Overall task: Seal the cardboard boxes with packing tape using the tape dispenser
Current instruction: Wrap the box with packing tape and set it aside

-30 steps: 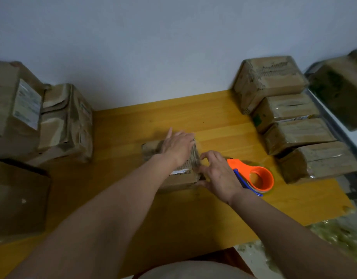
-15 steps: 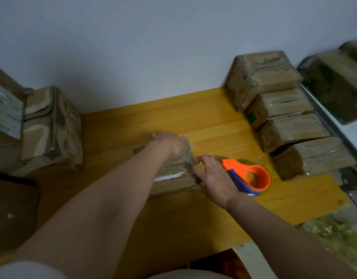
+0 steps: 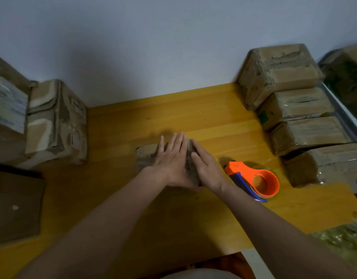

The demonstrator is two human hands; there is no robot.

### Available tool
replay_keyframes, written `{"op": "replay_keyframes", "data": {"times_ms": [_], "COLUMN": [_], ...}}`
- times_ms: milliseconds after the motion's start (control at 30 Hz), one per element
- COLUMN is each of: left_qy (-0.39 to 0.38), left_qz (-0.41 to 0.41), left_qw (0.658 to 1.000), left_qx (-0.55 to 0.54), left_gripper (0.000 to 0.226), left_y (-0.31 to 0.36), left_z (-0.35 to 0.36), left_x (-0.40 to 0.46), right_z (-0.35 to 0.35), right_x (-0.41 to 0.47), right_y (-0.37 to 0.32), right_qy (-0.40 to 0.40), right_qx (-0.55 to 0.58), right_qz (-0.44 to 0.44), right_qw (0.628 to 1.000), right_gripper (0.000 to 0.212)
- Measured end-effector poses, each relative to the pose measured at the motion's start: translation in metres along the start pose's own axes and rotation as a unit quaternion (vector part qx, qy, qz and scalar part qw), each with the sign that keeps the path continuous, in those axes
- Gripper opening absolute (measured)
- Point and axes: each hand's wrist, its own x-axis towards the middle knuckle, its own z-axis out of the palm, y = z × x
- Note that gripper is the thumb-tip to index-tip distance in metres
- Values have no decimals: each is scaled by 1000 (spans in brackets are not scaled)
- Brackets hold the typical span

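A small cardboard box [image 3: 146, 157] lies in the middle of the wooden table [image 3: 193, 109]. My left hand [image 3: 172, 160] lies flat on the box top with straight, spread fingers. My right hand [image 3: 206, 168] presses flat against the box's right side, fingers straight. Most of the box is hidden under both hands. The orange tape dispenser [image 3: 258, 181] with a blue handle lies on the table just right of my right wrist, untouched.
Several taped cardboard boxes [image 3: 302, 109] sit in a row along the table's right side. Larger boxes [image 3: 54, 121] stand at the left edge, with a flat brown box [image 3: 14, 206] in front of them. A wall runs behind the table.
My left hand moved from the box's far edge onto its top and flattened out. My right hand straightened against the box's right side. The dispenser has not moved.
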Motion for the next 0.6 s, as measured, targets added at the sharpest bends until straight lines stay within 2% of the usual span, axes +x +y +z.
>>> {"op": "replay_keyframes", "data": {"times_ms": [167,267,400,433,533,600], "left_qy": [-30,-24,9,15,18,34], "left_qz": [1,-5,-32,-30,-28,-32], "left_qw": [999,999,999,999,999,998], "left_qx": [20,21,21,25,41,35], "left_gripper": [157,159,161,161,155,151], "left_y": [-2,-1,-1,-2,-4,-4], "left_z": [-3,-4,2,6,12,13], "left_x": [1,0,-7,-9,-14,-14], "right_z": [13,3,-8,-9,-9,-11], "right_x": [5,12,21,23,38,50], "right_y": [12,11,4,1,-4,-4], "right_qy": [-23,-31,129,144,84,27], "right_qx": [39,26,-23,-27,-88,-151], "right_qz": [55,52,-5,-29,-70,-64], "right_qw": [998,998,991,989,990,986], "right_gripper": [53,41,37,35,32,32]}}
